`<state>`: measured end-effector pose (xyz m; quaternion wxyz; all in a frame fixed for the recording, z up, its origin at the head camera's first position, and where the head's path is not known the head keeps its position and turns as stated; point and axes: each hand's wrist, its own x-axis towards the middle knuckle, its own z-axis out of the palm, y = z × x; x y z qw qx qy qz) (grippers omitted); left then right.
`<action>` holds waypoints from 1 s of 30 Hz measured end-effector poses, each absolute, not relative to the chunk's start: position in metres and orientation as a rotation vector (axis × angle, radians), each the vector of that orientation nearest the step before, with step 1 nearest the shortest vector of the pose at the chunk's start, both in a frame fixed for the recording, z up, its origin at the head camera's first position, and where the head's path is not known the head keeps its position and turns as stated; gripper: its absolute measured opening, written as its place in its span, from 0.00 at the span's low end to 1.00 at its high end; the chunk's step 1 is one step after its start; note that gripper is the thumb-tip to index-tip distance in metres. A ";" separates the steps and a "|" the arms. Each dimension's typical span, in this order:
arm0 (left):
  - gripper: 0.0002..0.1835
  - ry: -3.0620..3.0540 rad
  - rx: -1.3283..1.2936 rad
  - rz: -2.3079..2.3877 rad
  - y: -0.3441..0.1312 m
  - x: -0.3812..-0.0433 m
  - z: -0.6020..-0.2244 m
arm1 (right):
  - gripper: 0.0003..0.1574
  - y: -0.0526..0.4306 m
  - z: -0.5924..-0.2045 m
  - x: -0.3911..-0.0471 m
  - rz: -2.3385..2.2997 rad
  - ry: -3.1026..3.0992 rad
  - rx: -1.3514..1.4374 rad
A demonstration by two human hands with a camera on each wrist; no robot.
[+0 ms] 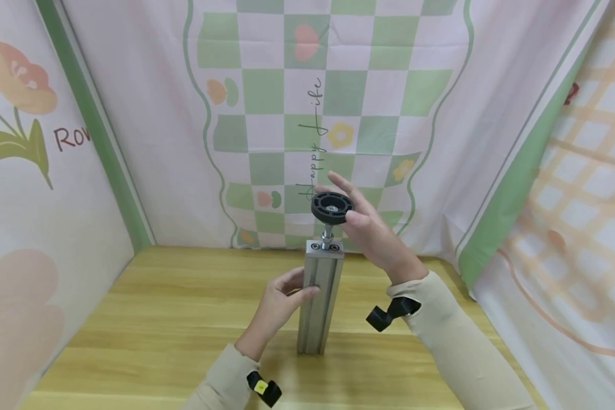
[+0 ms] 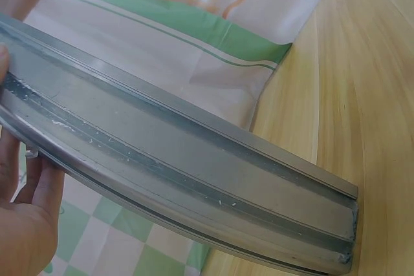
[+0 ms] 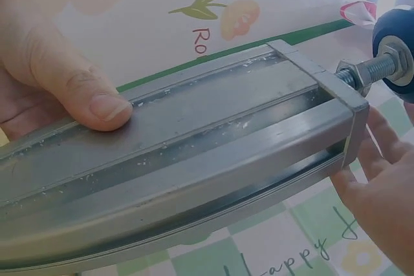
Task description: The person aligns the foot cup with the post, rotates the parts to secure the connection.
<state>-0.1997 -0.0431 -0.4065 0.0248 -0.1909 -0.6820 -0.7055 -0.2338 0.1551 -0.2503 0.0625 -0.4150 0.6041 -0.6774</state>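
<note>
An aluminium profile (image 1: 319, 307) stands on end on the table, a little tilted. My left hand (image 1: 282, 299) grips it around the upper half, thumb on the near face and fingers behind. A metal plate (image 1: 315, 247) with two screws caps its top. From that plate rises a threaded stud with a nut (image 3: 362, 72), carrying a round black levelling foot (image 1: 332, 216). My right hand (image 1: 376, 239) is at the foot, its thumb touching the rim and its other fingers stretched out behind. Small pale shavings lie in the profile's grooves in both wrist views.
The wooden table (image 1: 184, 319) reaches back to a checkered cloth (image 1: 266, 91). Printed curtains hang on the left (image 1: 31, 216) and right (image 1: 569, 228). A black strap mount sits on each wrist.
</note>
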 end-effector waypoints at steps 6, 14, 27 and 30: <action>0.23 -2.105 -0.595 -2.180 -0.043 -0.201 -0.407 | 0.38 0.154 -0.248 -0.233 -2.039 1.579 -1.268; 0.24 -2.092 -0.600 -2.194 -0.043 -0.200 -0.407 | 0.35 0.153 -0.248 -0.232 -2.083 1.496 -1.230; 0.24 -2.124 -0.569 -2.171 -0.042 -0.200 -0.407 | 0.26 0.153 -0.256 -0.236 -2.207 1.642 -1.200; 0.24 -2.124 -0.562 -2.166 -0.042 -0.201 -0.407 | 0.26 0.153 -0.256 -0.235 -2.214 1.715 -1.209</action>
